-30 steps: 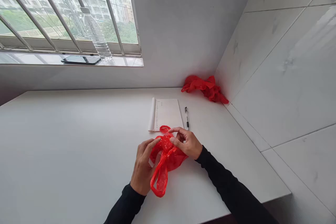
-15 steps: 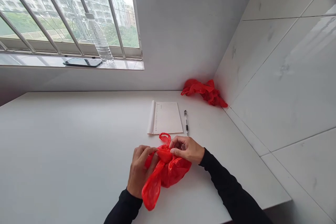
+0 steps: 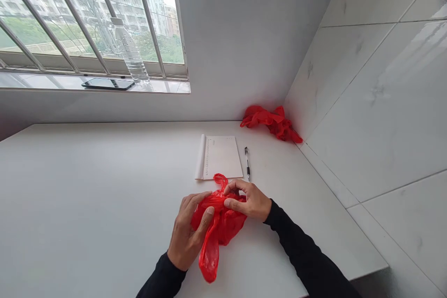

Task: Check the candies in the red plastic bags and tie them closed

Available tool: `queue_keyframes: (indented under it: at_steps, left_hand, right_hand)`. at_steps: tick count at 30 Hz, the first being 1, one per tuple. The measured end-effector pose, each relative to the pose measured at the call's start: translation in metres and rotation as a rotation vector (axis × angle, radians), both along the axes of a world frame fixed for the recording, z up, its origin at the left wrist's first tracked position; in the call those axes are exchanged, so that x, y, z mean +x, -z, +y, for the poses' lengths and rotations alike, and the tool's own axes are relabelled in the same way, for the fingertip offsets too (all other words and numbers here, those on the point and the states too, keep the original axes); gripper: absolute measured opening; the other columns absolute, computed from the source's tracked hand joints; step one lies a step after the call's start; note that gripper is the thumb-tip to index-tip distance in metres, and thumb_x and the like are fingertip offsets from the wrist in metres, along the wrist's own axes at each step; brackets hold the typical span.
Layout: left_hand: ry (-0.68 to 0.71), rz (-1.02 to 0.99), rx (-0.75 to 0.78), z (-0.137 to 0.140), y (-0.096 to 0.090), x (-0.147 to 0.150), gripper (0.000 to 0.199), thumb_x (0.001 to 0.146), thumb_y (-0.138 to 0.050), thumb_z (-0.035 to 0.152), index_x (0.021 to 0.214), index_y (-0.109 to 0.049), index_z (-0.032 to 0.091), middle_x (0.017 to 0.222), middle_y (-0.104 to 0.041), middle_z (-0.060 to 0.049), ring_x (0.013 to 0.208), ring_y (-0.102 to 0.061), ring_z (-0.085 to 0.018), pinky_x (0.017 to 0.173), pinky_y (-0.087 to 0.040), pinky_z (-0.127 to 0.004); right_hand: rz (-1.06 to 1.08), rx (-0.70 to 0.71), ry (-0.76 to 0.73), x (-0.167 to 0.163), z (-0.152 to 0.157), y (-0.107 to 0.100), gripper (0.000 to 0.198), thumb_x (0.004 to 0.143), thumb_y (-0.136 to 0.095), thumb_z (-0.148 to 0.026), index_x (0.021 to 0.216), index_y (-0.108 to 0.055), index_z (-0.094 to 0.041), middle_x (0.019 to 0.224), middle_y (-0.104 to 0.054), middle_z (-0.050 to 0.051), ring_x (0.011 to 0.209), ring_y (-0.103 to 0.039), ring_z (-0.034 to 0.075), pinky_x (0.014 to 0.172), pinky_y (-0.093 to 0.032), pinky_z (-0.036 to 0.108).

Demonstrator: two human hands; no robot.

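Note:
A red plastic bag [image 3: 230, 227], gathered into a knot at its middle, rests on the white table in front of me. One looped handle points away from me and the other hangs toward me. My left hand [image 3: 190, 228] grips the bag's left side, fingers over the far side and thumb on the near side by the knot. At the knot's right, my right hand [image 3: 249, 200] pinches the red plastic between thumb and index finger. What the bag contains, if anything, is hidden.
Just beyond the bag lies an open notepad [image 3: 223, 156] with a pen [image 3: 247, 164] to its right. Another crumpled red bag [image 3: 270, 122] sits in the far right corner. On the windowsill are a water bottle [image 3: 131, 53] and a dark phone [image 3: 107, 84].
My left thumb has lifted and spread away from the fingers. The near handle has swung a little right, and the bag's right side has drawn in. My right hand has barely shifted.

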State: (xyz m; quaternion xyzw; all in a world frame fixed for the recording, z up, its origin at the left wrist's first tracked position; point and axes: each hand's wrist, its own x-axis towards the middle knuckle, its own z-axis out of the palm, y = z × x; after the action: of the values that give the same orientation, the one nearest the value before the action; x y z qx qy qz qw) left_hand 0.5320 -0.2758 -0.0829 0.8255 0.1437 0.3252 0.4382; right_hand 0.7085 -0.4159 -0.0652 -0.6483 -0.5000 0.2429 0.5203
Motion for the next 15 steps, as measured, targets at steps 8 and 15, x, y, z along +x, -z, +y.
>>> queue_keyframes:
  at_steps: [8, 15]
  left_hand:
    - [-0.232, -0.088, -0.041, 0.013, 0.001, -0.002, 0.018, 0.099, -0.051, 0.036, 0.090, -0.062, 0.024, 0.085, -0.063, -0.001, 0.079, -0.058, -0.017, 0.074, -0.049, -0.031]
    - [-0.214, -0.091, -0.075, 0.006, 0.000, 0.001, 0.032, 0.087, -0.067, 0.043, 0.113, -0.065, 0.025, 0.109, -0.067, -0.005, 0.102, -0.062, -0.023, 0.087, -0.051, -0.036]
  right_hand:
    - [0.073, 0.207, 0.206, 0.005, -0.002, -0.005, 0.015, 0.090, -0.069, -0.036, 0.088, -0.065, -0.021, 0.084, -0.064, 0.001, 0.082, -0.057, 0.016, 0.083, -0.046, 0.032]
    - [0.085, 0.099, 0.114, 0.003, -0.002, -0.001, 0.031, 0.085, -0.073, -0.039, 0.110, -0.065, -0.023, 0.094, -0.064, 0.001, 0.084, -0.058, 0.016, 0.080, -0.048, 0.031]
